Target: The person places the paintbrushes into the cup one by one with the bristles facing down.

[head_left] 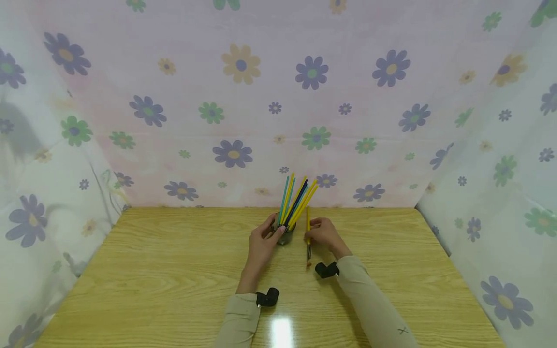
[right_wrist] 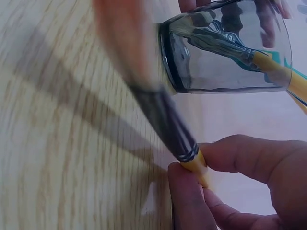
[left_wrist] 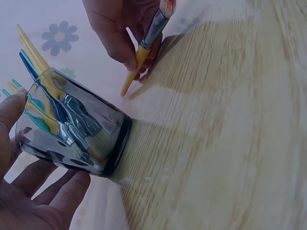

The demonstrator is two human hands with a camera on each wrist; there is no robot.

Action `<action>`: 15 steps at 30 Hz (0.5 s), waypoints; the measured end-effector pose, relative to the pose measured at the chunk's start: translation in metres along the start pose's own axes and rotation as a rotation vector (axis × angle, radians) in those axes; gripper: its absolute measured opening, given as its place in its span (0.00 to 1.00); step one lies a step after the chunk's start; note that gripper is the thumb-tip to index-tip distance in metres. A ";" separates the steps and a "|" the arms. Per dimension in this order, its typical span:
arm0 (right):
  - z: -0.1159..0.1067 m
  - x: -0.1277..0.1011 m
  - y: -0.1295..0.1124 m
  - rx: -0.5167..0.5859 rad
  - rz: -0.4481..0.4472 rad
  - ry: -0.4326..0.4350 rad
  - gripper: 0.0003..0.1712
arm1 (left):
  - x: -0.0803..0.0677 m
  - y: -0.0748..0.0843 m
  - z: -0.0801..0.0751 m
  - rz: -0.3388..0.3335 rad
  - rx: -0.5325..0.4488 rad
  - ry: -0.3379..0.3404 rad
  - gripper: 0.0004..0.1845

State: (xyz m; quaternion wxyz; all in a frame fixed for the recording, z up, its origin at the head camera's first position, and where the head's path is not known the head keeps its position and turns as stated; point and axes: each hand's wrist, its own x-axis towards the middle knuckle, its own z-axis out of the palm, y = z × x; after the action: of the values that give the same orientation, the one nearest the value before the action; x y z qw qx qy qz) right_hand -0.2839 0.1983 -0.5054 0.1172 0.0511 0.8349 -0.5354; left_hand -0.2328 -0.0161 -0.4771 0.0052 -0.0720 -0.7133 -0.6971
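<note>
A clear, dark-based glass (head_left: 285, 238) stands near the table's back edge, holding several paintbrushes (head_left: 300, 203) with their bristles down and handles leaning out. My left hand (head_left: 260, 249) grips it from the left; in the left wrist view the thumb lies by the rim and the fingers curl around the side. To the right of the glass, my right hand (head_left: 325, 235) pinches a yellow-handled paintbrush (head_left: 308, 223) between thumb and fingers. Its handle points toward the back wall. The reddish-brown bristles (right_wrist: 125, 43), blurred in the right wrist view, point toward me.
The wood-grain table (head_left: 174, 261) extends on both sides of the hands. Flower-printed cloth (head_left: 270, 87) hangs behind it and along both sides. A black wrist camera (head_left: 268, 297) sits on the left sleeve and another camera (head_left: 327, 269) on the right.
</note>
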 end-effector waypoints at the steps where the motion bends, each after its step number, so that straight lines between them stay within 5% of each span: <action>1: 0.000 0.000 0.000 0.017 -0.001 -0.003 0.31 | 0.000 0.000 0.000 0.000 -0.002 0.001 0.31; 15: -0.003 -0.001 0.000 0.134 0.052 -0.014 0.31 | 0.001 -0.002 0.000 0.010 0.000 0.001 0.31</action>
State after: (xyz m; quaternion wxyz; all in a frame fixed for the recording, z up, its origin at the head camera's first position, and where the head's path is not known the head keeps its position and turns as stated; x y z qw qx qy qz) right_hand -0.2838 0.2013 -0.5041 0.1334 0.0768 0.7947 -0.5872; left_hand -0.2340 -0.0156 -0.4787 0.0089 -0.0752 -0.7131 -0.6969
